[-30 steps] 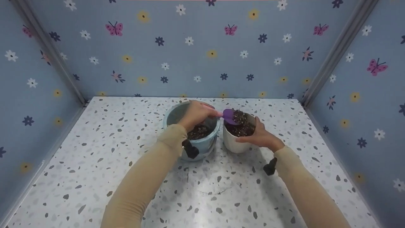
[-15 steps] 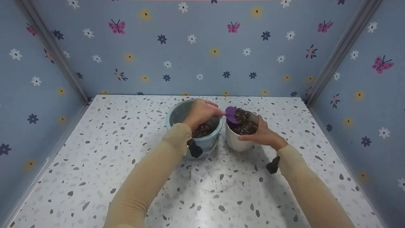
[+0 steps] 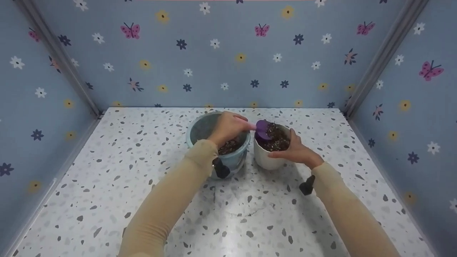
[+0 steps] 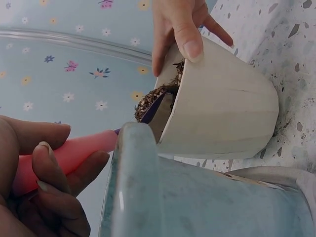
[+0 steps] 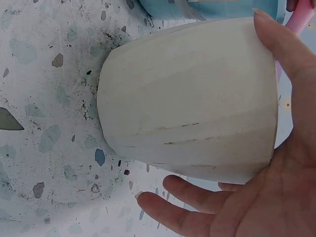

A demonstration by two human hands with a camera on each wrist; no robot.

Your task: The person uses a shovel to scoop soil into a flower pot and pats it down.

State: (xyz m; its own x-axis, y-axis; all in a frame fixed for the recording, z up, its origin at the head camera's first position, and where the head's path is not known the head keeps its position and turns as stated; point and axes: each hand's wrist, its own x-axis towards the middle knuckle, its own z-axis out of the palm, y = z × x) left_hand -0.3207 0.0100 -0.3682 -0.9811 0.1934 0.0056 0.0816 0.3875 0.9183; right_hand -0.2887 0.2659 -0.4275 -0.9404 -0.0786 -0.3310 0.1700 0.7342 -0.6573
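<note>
My left hand grips the pink handle of a small garden trowel above the right rim of a light blue bucket-like pot. The trowel's purple blade tilts into the mouth of a white flowerpot, against dark soil flecked with pale bits. My right hand holds that flowerpot at its rim, thumb on the near side and fingers round the far right side. In the right wrist view two fingers spread away from the wall. More dark soil lies inside the blue pot, partly hidden by my left hand.
Both pots stand close together on a white speckled tabletop, near its back edge. Specks of soil are scattered by the white pot's base. Blue flowered panels rise behind and at both sides. Black wrist mounts stick out below the sleeves.
The trowel has edged rightward and its blade has tipped, with soil sliding off it into the white flowerpot. My right hand keeps its hold on the pot. The head view has shifted slightly.
</note>
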